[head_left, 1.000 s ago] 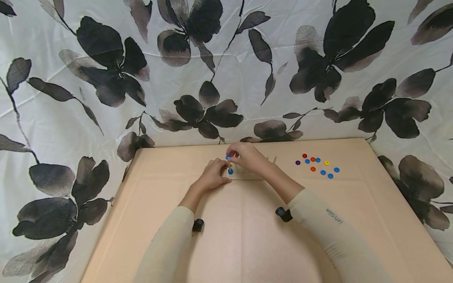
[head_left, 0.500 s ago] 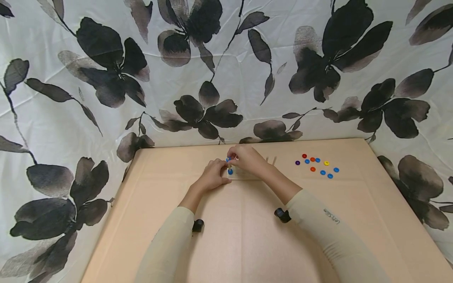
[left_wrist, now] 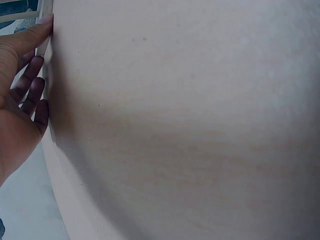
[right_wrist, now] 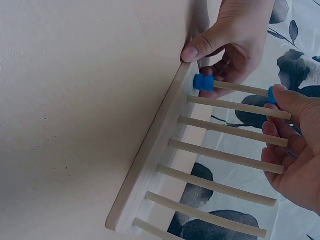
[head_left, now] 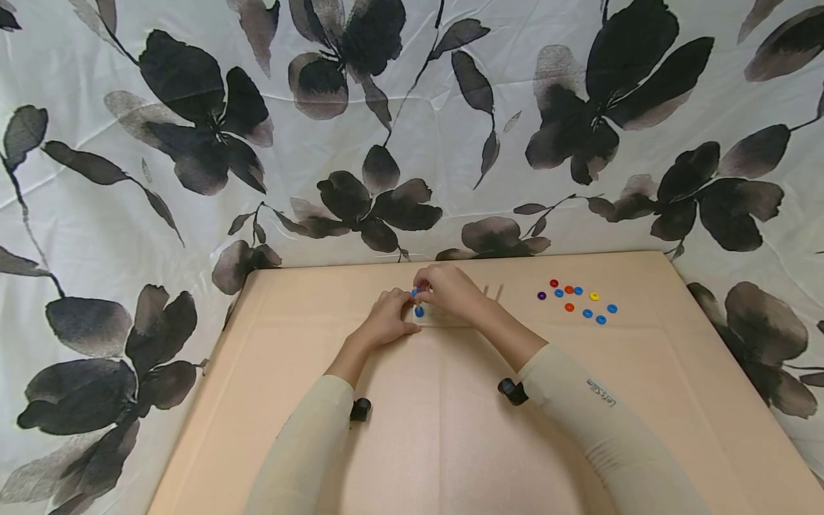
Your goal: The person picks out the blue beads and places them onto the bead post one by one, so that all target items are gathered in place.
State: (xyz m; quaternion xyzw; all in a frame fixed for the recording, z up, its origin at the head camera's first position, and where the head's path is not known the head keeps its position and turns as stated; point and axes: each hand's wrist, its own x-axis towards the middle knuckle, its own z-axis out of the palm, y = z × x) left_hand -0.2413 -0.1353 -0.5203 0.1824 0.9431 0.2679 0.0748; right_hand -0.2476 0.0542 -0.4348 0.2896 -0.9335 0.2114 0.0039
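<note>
Gripping one rack, left hand; pinching one blue bead, right hand, with two threaded beads at six o'clock, ten loose beads at three.

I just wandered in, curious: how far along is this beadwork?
Looks done: blue beads sit low on the end peg. In hand: the right fingers pinch another blue bead near that peg's tip. Remaining, apparently: the bare pegs and loose beads.

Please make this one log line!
left hand: grips wooden peg rack | right hand: pinches blue bead at outermost peg | loose beads: on table
</note>
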